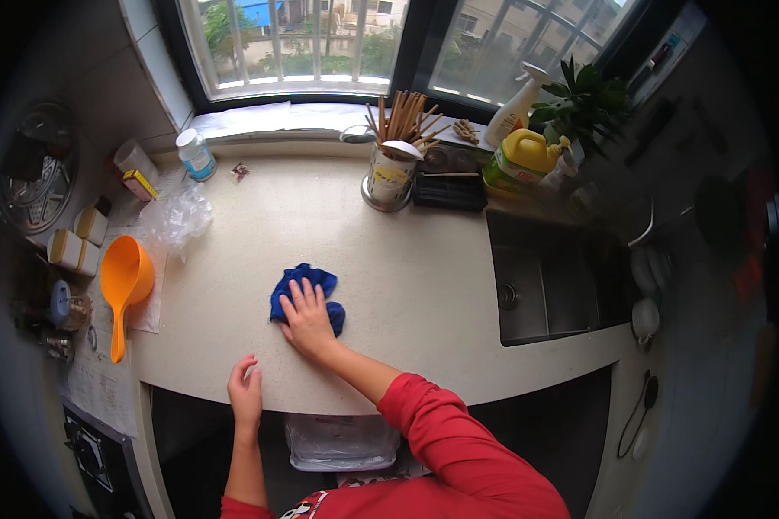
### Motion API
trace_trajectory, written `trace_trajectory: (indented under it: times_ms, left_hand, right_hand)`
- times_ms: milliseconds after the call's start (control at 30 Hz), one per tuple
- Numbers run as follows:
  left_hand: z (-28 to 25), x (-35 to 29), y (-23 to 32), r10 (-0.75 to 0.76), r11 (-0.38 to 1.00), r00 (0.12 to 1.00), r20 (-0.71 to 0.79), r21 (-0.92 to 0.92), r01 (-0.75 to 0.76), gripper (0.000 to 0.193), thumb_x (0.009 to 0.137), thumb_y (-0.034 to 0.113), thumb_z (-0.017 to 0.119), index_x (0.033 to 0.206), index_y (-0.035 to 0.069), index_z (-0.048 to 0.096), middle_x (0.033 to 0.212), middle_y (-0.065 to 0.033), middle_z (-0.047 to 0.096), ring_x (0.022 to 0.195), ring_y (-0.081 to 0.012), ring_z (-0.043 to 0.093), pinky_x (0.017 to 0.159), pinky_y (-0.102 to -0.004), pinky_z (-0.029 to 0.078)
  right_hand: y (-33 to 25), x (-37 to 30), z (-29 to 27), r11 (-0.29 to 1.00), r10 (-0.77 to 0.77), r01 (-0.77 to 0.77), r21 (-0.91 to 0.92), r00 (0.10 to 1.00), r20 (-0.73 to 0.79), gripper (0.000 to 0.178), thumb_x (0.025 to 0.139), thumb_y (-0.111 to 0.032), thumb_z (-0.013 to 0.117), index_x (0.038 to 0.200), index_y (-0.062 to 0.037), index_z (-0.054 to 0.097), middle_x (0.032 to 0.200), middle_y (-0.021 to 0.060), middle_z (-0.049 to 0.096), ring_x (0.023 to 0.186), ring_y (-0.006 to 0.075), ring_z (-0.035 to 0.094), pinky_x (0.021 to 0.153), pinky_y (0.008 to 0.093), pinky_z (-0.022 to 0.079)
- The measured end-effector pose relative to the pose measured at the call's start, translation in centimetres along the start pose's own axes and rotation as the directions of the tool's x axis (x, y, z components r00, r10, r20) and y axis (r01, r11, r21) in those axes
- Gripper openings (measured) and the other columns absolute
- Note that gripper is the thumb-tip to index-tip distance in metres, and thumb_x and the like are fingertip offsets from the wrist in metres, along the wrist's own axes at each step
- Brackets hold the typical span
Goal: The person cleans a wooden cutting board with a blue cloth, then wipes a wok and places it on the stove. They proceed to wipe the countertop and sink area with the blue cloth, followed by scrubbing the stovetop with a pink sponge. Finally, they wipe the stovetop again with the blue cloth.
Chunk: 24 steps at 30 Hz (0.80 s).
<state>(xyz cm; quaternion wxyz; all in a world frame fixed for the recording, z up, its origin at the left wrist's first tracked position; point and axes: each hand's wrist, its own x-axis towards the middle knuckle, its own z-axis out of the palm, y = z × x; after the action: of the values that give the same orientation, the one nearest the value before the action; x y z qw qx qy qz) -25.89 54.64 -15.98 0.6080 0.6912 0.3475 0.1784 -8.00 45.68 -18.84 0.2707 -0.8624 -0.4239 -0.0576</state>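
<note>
Some of the blue cloth [323,280] mid-frame is hidden under the spread right hand [309,323], the loosely curled left hand [246,391], lower left, being empty.

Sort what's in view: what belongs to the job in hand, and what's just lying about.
In use:
crumpled blue cloth, under the right hand
smooth off-white countertop, beneath it

Apparently lying about:
orange plastic scoop
crumpled clear plastic bag
yellow plastic jug
white-capped, blue-banded bottle
</note>
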Motion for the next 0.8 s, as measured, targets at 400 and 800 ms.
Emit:
trace_trajectory:
  times_ms: [400, 800]
  left_hand:
    - [-1.5, -9.5, -1.7, -0.137, 0.988, 0.976, -0.17, 0.052, 0.148, 0.016, 0.089, 0.004, 0.049, 0.101, 0.004, 0.058, 0.1, -0.003, 0.06, 0.093, -0.0104, 0.055, 0.08, -0.0241, 0.044]
    - [14.5, -15.7, 10.2, 0.105, 0.993, 0.955, -0.279, -0.018, -0.114, 0.01, 0.088, -0.002, 0.05, 0.094, 0.0, 0.058, 0.103, -0.0102, 0.061, 0.094, -0.0148, 0.057, 0.084, -0.026, 0.045]
  right_hand:
    - [30.9, -7.3, -15.1, 0.843, 0.367, -0.463, -0.274, 0.867, -0.336, 0.041, 0.065, -0.006, 0.059, 0.106, -0.0069, 0.063, 0.121, 0.0131, 0.054, 0.114, 0.0319, 0.046, 0.093, 0.0436, 0.039]
    - [8.0, -17.8, -9.3, 0.878, -0.428, 0.404, 0.258, 0.903, 0.041, 0.035, 0.076, -0.012, 0.053, 0.111, -0.0128, 0.059, 0.122, 0.0092, 0.052, 0.116, 0.0247, 0.047, 0.081, 0.0381, 0.039]
